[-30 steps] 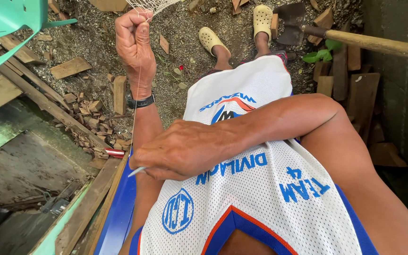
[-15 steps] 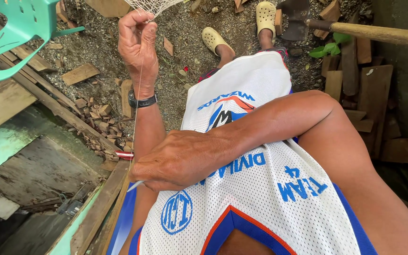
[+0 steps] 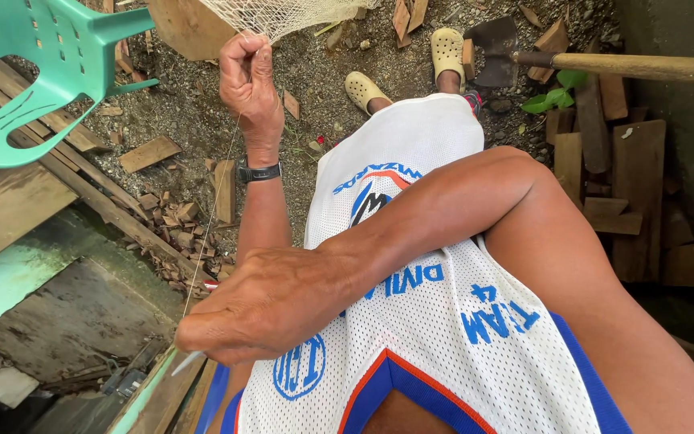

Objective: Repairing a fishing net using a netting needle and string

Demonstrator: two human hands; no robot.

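Observation:
My left hand [image 3: 249, 80] is stretched out ahead, wearing a black wristwatch, and its fingers pinch the lower edge of a pale fishing net [image 3: 283, 14] that hangs from the top of the view. A thin line [image 3: 212, 213] runs taut from that pinch down to my right hand [image 3: 259, 313]. My right arm crosses over my white mesh jersey, and the hand is closed around a slim white netting needle [image 3: 185, 363] whose tip pokes out below the fingers.
A green plastic chair [image 3: 42, 72] lies tipped at the upper left over wooden planks [image 3: 10, 201]. Wood scraps litter the gravel. A spade with a wooden handle [image 3: 628, 66] lies at the upper right. My feet wear pale clogs [image 3: 447, 50].
My right hand has drawn down and to the left, pulling the line longer and tighter. My left hand keeps its pinch on the net's edge.

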